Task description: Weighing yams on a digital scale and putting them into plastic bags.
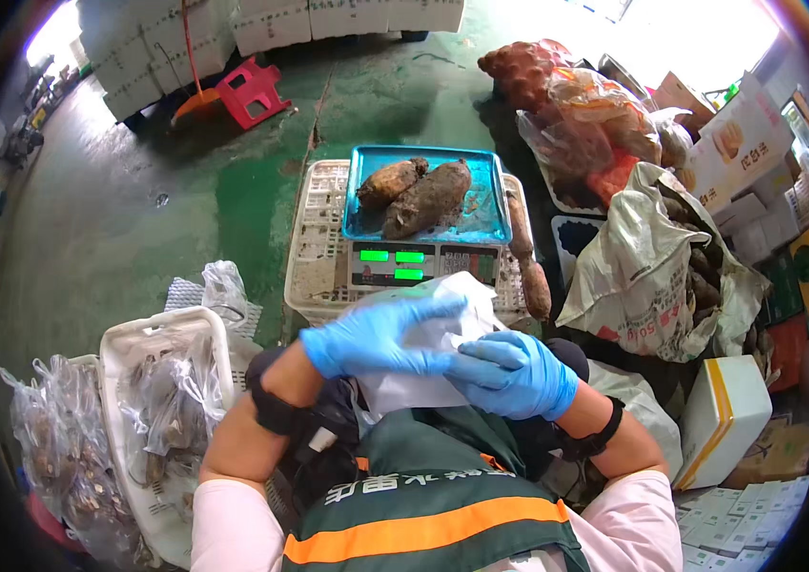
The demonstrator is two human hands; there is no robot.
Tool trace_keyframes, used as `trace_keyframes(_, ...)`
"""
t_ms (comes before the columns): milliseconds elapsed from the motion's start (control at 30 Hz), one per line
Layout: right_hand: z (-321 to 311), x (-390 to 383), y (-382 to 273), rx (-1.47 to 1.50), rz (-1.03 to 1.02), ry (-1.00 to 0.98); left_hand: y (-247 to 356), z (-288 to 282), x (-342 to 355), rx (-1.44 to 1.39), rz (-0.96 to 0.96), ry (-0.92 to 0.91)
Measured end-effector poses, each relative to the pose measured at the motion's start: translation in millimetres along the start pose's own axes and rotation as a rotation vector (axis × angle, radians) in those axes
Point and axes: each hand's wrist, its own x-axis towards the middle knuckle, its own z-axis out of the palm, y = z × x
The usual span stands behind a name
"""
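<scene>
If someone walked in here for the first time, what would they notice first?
Probably the blue-gloved left hand and right hand, bright in the middle, at a white thing. Just beyond them, a blue tray holds two muddy roots above a glowing green display. Toward the upper left, a red stool pops out against the green floor.

- Both bare forearms rise from the lower edge, elbows wide, hands drawn together mid-frame.
- From where I stand, the left forearm (237,448) slants up from lower left; the left hand (376,338), blue-gloved, lies nearly flat, fingers stretched rightward and a bit blurred.
- The right forearm (631,440) angles in from lower right; the right hand (523,377), gloved alike, has fingers curled toward the left one.
- A black band circles each arm below the wrist; pale sleeves end near the elbows.
</scene>
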Motion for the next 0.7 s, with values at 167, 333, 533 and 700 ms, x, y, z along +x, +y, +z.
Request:
trace_keyframes(167, -9, -6, 6, 0.091, 0.463, 0.034, -6, 37, -16, -0.378, -0.255, 0.154)
trace_keyframes(333, -20, -17, 23, 0.008, 0.568, -0.233, 16, 21, -42, -0.137, -0.225, 0.163)
trace_keyframes(533, -25, 14, 18, -0.159, 0.149, -0.200, 8, 29, -29, -0.227, -0.220, -0.001)
trace_keyframes(700, -31, 27, 8, -0.211, 0.445, -0.109, 10, 34, -27, -0.511, -0.452, 0.208)
